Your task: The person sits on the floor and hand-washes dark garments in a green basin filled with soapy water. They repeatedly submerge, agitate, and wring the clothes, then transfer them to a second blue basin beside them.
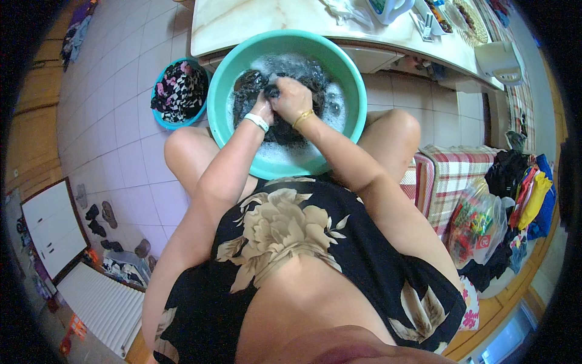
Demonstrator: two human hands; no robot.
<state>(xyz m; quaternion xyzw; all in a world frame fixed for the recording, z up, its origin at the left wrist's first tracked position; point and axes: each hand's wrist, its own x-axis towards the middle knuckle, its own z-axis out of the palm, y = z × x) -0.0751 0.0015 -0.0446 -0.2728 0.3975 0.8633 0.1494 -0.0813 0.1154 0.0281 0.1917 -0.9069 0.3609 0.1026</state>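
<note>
A large green plastic basin [218, 91] stands between my knees, holding soapy water [295, 152] with white suds. Dark wet cloth [286, 132] lies in the water. Both of my hands meet over the middle of the basin. My right hand [293, 96] is closed around a bunched piece of the dark cloth. My left hand [263, 107], wearing a white band at the wrist, grips the same cloth just beside it. The fingers of the left hand are partly hidden behind the cloth and the right hand.
A smaller blue basin [159, 116] with black, white and pink patterned cloth [182, 93] sits on the tiled floor to the left. The marble-topped table [273, 18] rises just beyond the large basin. A plaid-covered sofa [459, 168] at right bears a plastic bag [477, 227] and clothes [536, 195].
</note>
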